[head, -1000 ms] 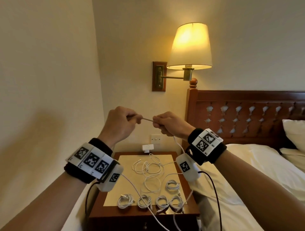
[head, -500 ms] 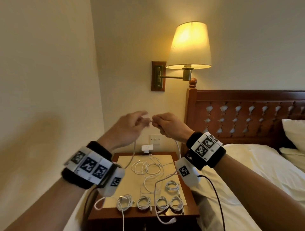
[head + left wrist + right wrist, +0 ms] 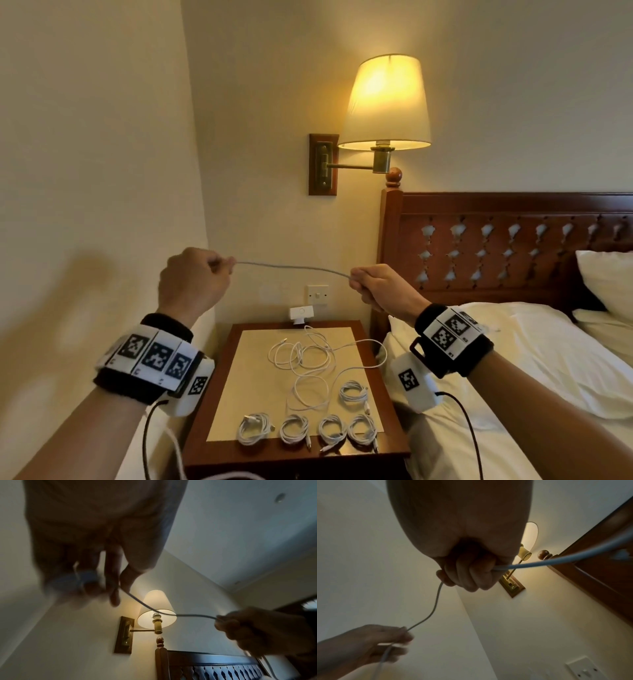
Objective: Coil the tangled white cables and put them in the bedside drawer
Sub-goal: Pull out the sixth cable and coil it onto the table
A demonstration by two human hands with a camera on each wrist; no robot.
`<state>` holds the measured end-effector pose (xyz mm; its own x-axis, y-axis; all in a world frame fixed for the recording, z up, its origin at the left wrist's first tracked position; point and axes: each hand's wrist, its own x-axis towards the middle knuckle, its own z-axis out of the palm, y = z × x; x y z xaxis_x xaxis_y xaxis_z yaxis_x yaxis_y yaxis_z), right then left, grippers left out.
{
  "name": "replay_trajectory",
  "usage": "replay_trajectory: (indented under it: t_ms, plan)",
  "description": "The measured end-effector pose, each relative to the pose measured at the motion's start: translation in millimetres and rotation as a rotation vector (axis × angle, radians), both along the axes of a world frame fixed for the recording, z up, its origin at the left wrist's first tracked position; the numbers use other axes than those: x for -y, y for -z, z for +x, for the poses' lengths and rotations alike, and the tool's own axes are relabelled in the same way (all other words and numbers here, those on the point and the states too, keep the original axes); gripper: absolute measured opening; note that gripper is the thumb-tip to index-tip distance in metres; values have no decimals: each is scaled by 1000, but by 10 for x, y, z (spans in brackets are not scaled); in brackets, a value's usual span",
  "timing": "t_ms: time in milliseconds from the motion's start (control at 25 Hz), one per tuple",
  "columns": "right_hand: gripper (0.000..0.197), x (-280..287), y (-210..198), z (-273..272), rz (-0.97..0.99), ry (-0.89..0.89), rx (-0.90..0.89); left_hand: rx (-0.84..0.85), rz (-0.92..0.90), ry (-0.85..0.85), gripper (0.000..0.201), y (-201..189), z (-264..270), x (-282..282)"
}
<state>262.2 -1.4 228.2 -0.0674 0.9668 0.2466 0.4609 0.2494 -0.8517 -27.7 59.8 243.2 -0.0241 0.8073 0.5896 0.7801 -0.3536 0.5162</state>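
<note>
1. My left hand is closed in a fist, and it pinches one white cable between thumb and fingers.
2. My right hand is also curled around the same cable, so the cable runs in the air from one fist to the other with a light sag.
3. Both hands are raised well above the bedside table; from the right fist the cable goes on below the hand.
4. In the left wrist view I see a small loop of cable inside my left fingers, but it is blurred.
5. Five coiled cables lie on the table: four in a row along its front edge, and one behind the row, near the right edge.
6. A loose tangle of white cable lies in the middle of the table, towards the back; I cannot count how many cables are in it.
</note>
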Motion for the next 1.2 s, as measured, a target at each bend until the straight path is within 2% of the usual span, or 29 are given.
replay_trajectory:
  t_ms: [40,120,200,240,320,440,600,840,920,1000,1040,1120,1160,1200]
  plan:
    - [39,-2,-16,-52,13,5,-10,-72,-12,58,38,11,107,64]
    - [39,-29,-83,-184,31,-16,-21,-102,22,318,47,17,424,218]
    - [39,-47,-124,-267,17,-78,-71,-67,10,572,38,43,723,379]
    - [40,-47,-122,-285,6,-115,-105,-39,19,628,28,78,822,416]
    - [39,-21,-84,-298,-21,-160,-107,25,56,638,19,160,900,386]
    - [37,2,-39,-324,-21,-123,-23,44,103,561,22,172,883,310]
    - [38,48,-59,-219,-14,-79,-19,129,109,276,26,66,566,129]
    - [37,132,-158,-183,44,-76,75,207,121,90,24,9,256,-36]
    - [38,181,-212,-52,31,-58,14,193,36,23,26,8,48,-120]
    - [39,217,-270,35,-2,-56,-110,71,-122,76,24,52,-43,-117]
    - [40,230,-284,28,-15,-60,-172,38,-177,160,19,101,4,-68]
    - [39,199,-326,-65,-28,-86,-259,44,-203,379,48,146,286,104]
    - [39,167,-338,-130,-39,-103,-280,67,-176,477,56,155,458,179]
    - [38,139,-342,-188,-45,-122,-291,92,-122,569,52,156,621,236]
